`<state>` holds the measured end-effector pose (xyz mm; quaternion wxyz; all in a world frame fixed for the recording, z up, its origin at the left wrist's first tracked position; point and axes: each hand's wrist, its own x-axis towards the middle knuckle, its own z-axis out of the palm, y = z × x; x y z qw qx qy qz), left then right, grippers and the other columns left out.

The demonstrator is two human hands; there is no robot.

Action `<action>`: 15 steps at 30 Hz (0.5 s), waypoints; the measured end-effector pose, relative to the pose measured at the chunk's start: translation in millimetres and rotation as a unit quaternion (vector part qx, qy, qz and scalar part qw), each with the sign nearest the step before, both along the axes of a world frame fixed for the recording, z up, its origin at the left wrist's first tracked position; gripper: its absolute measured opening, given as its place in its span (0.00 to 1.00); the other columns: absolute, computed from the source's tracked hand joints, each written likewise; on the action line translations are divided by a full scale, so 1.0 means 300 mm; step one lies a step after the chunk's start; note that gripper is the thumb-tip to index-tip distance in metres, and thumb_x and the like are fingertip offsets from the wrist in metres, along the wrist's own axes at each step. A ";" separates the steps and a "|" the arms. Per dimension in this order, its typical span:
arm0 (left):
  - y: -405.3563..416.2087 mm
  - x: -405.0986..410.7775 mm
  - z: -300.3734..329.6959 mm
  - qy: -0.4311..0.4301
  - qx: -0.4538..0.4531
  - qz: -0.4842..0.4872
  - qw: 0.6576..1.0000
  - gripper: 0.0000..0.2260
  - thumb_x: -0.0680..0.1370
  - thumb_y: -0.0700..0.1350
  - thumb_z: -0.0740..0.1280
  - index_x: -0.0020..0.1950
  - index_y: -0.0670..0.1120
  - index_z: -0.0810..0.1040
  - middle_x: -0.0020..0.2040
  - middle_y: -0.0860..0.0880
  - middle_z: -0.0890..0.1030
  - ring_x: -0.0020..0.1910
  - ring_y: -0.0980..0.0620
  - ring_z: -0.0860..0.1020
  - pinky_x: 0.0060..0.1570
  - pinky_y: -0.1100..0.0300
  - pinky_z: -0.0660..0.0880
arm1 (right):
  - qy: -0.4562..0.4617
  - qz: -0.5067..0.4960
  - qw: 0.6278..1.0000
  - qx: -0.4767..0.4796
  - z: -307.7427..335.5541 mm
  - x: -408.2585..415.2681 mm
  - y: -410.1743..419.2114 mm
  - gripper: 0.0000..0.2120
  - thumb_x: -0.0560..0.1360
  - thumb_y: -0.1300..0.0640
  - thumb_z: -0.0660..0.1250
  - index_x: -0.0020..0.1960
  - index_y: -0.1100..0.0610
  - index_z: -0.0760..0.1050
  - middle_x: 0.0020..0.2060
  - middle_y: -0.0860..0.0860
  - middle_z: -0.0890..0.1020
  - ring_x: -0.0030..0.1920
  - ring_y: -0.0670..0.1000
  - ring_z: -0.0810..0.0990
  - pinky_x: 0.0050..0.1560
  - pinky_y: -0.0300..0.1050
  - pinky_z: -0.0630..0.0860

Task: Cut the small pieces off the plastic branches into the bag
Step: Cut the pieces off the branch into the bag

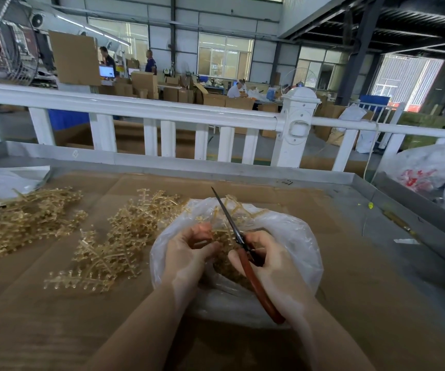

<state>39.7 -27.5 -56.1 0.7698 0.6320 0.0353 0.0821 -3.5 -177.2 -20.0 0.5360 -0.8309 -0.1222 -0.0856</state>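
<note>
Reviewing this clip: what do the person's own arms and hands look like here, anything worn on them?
Both forearms are bare to the frame's lower edge, with no sleeves in view. The left hand and right hand show no gloves, rings, watch or wristband. Nails look short and unpainted.

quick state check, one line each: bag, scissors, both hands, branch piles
bag: open, mouth up, cut pieces inside
scissors: gripped, blades together, tip pointing up and away
right hand: grips the scissors handle
left hand: pinches a branch over the bag
branch piles: loose on the cardboard, left of the bag
</note>
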 end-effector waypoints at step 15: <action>0.045 0.046 0.125 0.027 -0.287 0.008 0.957 0.16 0.73 0.23 0.61 0.49 0.42 0.79 0.41 0.45 0.78 0.40 0.51 0.82 0.36 0.64 0.80 | 0.017 -0.018 0.993 -0.113 -0.022 0.008 -0.017 0.12 0.72 0.41 0.69 0.51 0.44 0.71 0.43 0.41 0.79 0.45 0.36 0.77 0.46 0.32 0.74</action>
